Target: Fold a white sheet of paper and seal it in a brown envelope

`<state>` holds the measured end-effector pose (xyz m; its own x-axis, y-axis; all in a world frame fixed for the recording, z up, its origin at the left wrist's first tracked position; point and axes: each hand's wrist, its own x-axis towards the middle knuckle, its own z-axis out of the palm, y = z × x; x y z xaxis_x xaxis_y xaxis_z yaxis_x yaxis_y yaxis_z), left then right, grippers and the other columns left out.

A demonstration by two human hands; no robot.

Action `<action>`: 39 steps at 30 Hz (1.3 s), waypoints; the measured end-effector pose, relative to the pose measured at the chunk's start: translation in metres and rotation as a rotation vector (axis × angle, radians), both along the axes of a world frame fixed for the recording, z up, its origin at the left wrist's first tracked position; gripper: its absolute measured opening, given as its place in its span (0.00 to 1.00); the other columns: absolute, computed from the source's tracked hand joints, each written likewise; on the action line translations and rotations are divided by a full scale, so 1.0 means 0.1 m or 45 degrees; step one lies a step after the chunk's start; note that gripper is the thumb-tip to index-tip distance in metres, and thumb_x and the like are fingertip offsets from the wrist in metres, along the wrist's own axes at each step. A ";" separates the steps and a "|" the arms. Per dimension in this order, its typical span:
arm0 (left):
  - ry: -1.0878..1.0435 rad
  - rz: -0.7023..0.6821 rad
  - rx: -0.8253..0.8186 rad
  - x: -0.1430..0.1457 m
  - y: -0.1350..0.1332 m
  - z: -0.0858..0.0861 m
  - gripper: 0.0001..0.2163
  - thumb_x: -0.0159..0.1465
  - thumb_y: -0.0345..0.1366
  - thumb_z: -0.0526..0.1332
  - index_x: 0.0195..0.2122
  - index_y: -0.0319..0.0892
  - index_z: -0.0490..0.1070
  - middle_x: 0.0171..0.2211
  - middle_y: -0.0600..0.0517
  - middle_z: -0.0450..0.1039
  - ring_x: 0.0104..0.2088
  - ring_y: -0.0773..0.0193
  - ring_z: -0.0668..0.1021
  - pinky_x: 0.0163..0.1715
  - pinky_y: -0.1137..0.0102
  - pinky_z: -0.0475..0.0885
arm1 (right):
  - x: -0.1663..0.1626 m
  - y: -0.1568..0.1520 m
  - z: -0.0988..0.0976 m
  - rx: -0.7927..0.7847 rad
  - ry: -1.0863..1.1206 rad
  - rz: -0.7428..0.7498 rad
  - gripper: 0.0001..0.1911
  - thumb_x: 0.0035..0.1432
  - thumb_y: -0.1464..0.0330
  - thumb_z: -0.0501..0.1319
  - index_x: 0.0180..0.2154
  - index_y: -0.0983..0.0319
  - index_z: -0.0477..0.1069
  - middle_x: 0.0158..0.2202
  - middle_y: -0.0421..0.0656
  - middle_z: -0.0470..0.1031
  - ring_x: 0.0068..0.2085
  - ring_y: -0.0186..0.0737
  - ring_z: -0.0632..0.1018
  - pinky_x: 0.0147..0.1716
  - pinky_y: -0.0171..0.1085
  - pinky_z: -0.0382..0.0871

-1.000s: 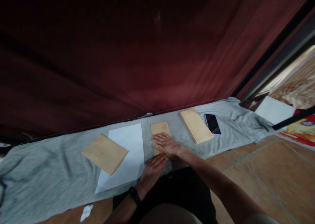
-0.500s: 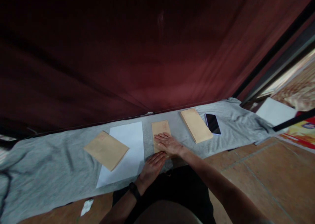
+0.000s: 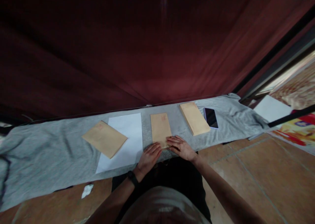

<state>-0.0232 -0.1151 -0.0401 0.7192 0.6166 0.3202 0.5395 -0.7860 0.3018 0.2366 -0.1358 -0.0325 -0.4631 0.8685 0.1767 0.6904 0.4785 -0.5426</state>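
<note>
A small brown envelope [image 3: 160,129] lies flat on a grey cloth [image 3: 49,161] in front of me. My right hand [image 3: 180,147] rests flat at its near right corner, fingers stretched out. My left hand [image 3: 148,157] lies flat on the cloth just below the envelope's near left corner, fingers spread, a black band on the wrist. Neither hand holds anything.
A white sheet [image 3: 124,141] lies left of the envelope with another brown envelope [image 3: 104,142] across it. To the right are a stack of brown envelopes [image 3: 194,118] and a dark phone [image 3: 211,117]. A dark red curtain [image 3: 137,47] hangs behind. Tiled floor [image 3: 258,171] lies right.
My right hand slid back from the middle of the small envelope to its near edge, uncovering it. My left hand stayed beside it. The view shifted slightly.
</note>
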 end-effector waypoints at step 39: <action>-0.186 0.308 -0.195 0.22 0.04 -0.01 0.07 0.70 0.30 0.54 0.38 0.44 0.71 0.41 0.49 0.75 0.44 0.58 0.76 0.48 0.59 0.74 | -0.29 -0.15 -0.12 0.217 0.156 -0.384 0.12 0.71 0.66 0.53 0.48 0.57 0.75 0.51 0.45 0.79 0.53 0.42 0.78 0.64 0.53 0.61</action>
